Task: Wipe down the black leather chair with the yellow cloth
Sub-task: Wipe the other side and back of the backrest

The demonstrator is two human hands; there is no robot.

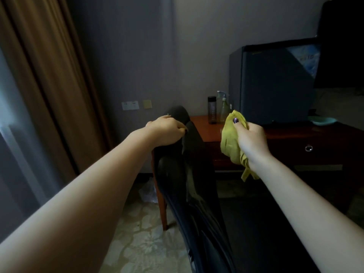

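**Cloth held in the air to the right of the chair back, not touching the leather**

Seen from a head camera looking down along two bare forearms in a dim room. The chair [187, 174] stands at centre. Its black back runs as a long, narrow shape from the bottom of the view up to a rounded top edge near the middle.

The left grip [167, 131] sits on that top edge, with fingers curled over it and holding the back. The right grip [250, 138] is closed round the cloth [230, 142], which is bunched into a yellow wad. The thumb presses on the top of the wad and a loose tail hangs below the wrist.

The cloth is to the right of the chair back and clear of it, at about the height of the top edge. It hangs in front of the edge of a dark red wooden surface [285, 133]. The leather therefore lies to the left of the right grip and below it, and the long axis of the back runs down towards the viewer.

The wiping move probably means bringing the cloth leftward onto the back, then stroking down its length while the left grip steadies the chair. No part of this pass looks to have begun.

On the surface behind stand a dark bottle [212, 110] and a spray bottle [224, 108].
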